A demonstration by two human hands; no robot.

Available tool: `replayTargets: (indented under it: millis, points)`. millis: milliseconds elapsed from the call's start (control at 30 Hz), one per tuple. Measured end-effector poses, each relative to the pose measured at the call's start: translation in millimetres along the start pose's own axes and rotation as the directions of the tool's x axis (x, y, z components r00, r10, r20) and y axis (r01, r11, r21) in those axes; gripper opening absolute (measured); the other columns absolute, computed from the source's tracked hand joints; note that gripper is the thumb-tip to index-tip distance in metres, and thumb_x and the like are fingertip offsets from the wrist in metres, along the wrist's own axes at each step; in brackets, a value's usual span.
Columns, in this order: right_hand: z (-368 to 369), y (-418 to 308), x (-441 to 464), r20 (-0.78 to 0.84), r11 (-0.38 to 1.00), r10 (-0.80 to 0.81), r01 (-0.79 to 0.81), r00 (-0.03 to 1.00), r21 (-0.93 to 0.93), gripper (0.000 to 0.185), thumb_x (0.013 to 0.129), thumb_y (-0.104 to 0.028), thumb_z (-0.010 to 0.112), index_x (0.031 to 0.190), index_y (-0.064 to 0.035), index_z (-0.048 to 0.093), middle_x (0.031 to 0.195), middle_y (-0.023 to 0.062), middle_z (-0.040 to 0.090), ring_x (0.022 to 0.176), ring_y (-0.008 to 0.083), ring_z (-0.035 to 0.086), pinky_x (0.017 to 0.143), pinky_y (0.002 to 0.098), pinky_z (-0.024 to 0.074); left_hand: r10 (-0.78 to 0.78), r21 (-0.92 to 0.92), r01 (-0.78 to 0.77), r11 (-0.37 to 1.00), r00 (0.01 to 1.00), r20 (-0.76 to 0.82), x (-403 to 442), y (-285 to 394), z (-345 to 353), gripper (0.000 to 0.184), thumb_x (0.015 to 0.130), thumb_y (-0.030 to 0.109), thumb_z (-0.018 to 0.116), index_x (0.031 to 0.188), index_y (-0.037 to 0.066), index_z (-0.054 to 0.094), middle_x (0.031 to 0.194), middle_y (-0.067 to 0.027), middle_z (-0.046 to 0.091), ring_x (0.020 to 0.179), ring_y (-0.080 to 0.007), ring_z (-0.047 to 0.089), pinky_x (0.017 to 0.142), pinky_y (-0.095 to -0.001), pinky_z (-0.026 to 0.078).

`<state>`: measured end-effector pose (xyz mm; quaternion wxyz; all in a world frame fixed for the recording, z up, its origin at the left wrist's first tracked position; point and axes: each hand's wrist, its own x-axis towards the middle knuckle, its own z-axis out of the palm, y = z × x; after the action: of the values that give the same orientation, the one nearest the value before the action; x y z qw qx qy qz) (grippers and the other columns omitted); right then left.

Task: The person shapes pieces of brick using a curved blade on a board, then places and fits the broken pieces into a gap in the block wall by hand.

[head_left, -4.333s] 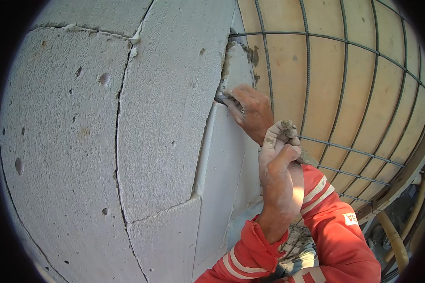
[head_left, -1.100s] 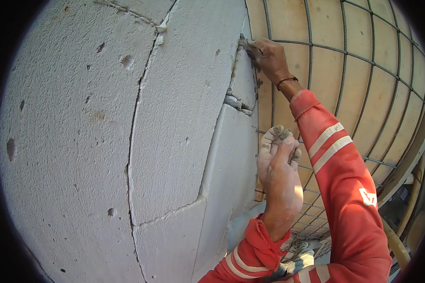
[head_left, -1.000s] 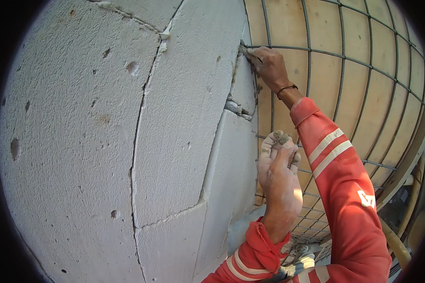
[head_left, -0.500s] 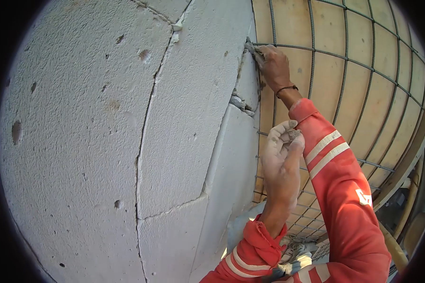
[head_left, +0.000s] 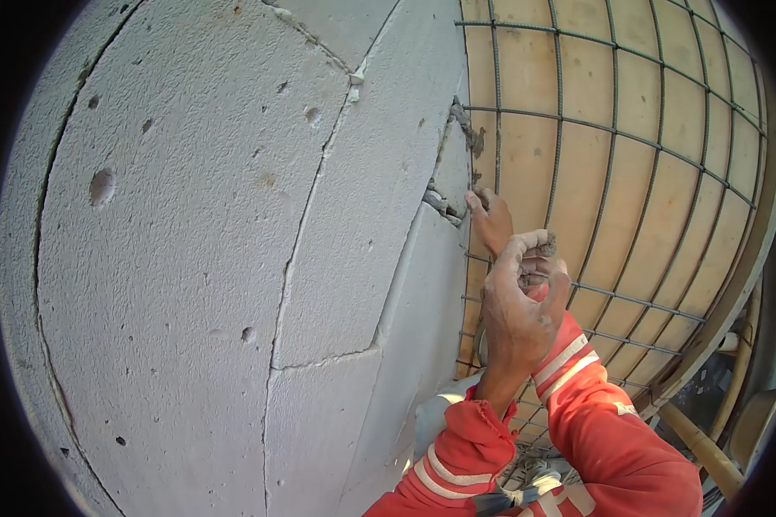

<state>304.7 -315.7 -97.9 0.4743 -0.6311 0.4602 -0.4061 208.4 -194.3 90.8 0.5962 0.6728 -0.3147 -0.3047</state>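
In the head view my left hand (head_left: 523,302), dusty with grey, is curled around lumps of wet mortar (head_left: 547,246), one showing at the fingertips. Beyond it, my right hand (head_left: 493,222) is partly covered by the left one. Its fingers are drawn together near the edge of the grey block wall (head_left: 336,284); what they hold, if anything, I cannot make out. Just left of these fingertips is a mortar-filled joint (head_left: 442,205) between blocks. Higher up, more mortar (head_left: 466,125) is smeared along the edge.
A steel rebar grid (head_left: 614,129) stands in front of yellowish boards (head_left: 591,52) on the right. Brown poles (head_left: 703,448) and a board edge (head_left: 707,332) lie at lower right. Both arms wear red sleeves (head_left: 612,431) with pale stripes.
My right hand has come down from the upper mortar at the block edge to beside the lower joint. My left hand still holds mortar, its fingers curled more. The view has shifted slightly.
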Motion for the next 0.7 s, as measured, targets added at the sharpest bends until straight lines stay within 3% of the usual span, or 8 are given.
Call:
replayTargets:
  millis: [33,133,267,333,433,467,533,700]
  points:
    - [7,0,-10,0.031,0.988,0.155,-0.155,0.987,-0.003,0.048,0.093,-0.038,0.068,0.119,0.002,0.065,0.101,0.0276,0.069,0.097,0.0465,0.067,0.085,0.0484,0.0524,-0.001,0.023,0.0,1.0,1.0,0.031,-2,-1,1,0.033,0.09,0.007,0.065,0.119,-0.008,0.058,0.102,-0.0112,0.066,0.09,-0.0133,0.064,0.082,-0.0262,0.052]
    - [12,3,-28,0.09,0.98,0.197,-0.193,0.976,-0.054,0.058,0.094,-0.049,0.064,0.114,0.0063,0.064,0.104,0.0282,0.069,0.1,0.0411,0.067,0.087,0.0431,0.0502,0.005,0.054,-0.009,0.998,0.997,0.073,-7,-4,4,0.033,0.09,0.007,0.065,0.118,-0.008,0.059,0.1,-0.0111,0.066,0.09,-0.0135,0.064,0.083,-0.0271,0.052]
    - [18,29,-35,0.068,0.987,0.157,-0.16,0.985,0.033,0.059,0.091,-0.048,0.068,0.114,0.0068,0.064,0.106,0.0284,0.069,0.098,0.04,0.067,0.087,0.0432,0.0501,0.017,0.051,-0.022,0.998,0.997,0.08,-11,-8,3,0.032,0.089,0.009,0.067,0.115,-0.008,0.061,0.098,-0.0118,0.066,0.089,-0.015,0.064,0.084,-0.0288,0.052]
    - [19,24,-44,-0.071,0.983,0.083,-0.094,0.994,-0.157,0.048,0.092,-0.035,0.07,0.115,0.0066,0.064,0.105,0.0264,0.069,0.099,0.0384,0.067,0.089,0.0428,0.0507,0.036,0.051,-0.04,0.998,0.996,0.081,-13,-9,1,0.033,0.089,0.01,0.067,0.115,-0.008,0.061,0.098,-0.0121,0.066,0.089,-0.0153,0.064,0.083,-0.0292,0.052]
    - [11,16,-54,-0.183,0.999,-0.048,0.047,0.982,-0.011,0.04,0.092,-0.021,0.069,0.122,0.0049,0.063,0.11,0.0246,0.068,0.103,0.0369,0.066,0.094,0.0421,0.05,0.035,0.061,-0.04,0.997,0.996,0.088,-14,-9,-1,0.033,0.088,0.011,0.067,0.115,-0.006,0.061,0.099,-0.0121,0.067,0.089,-0.0157,0.064,0.084,-0.0302,0.052]
    - [9,14,-53,-0.181,0.999,-0.051,0.049,0.982,-0.014,0.04,0.092,-0.021,0.069,0.122,0.0049,0.063,0.11,0.0246,0.068,0.103,0.0369,0.066,0.094,0.0421,0.05,0.021,0.07,-0.027,0.997,0.995,0.094,-14,-10,-1,0.032,0.088,0.012,0.067,0.115,-0.005,0.061,0.098,-0.0122,0.067,0.089,-0.0162,0.064,0.083,-0.0305,0.052]
    - [0,-4,-54,-0.216,0.977,-0.215,0.211,0.952,-0.041,0.04,0.09,-0.007,0.062,0.128,0.0034,0.059,0.117,0.0229,0.064,0.111,0.0356,0.063,0.1,0.0426,0.0476,-0.005,0.078,-0.003,0.997,0.996,0.093,-17,-12,0,0.032,0.088,0.012,0.067,0.115,-0.004,0.062,0.098,-0.0122,0.067,0.09,-0.0166,0.064,0.083,-0.0308,0.052]
    - [-9,-18,-32,-0.182,0.919,-0.394,0.391,0.901,-0.055,0.049,0.083,0.003,0.056,0.131,-0.0005,0.058,0.126,0.02,0.06,0.118,0.036,0.058,0.105,0.0425,0.0439,0.002,0.067,-0.008,0.998,0.996,0.084,-21,-8,-3,0.03,0.088,0.011,0.067,0.113,-0.004,0.061,0.095,-0.0121,0.067,0.088,-0.0175,0.064,0.083,-0.0311,0.052]
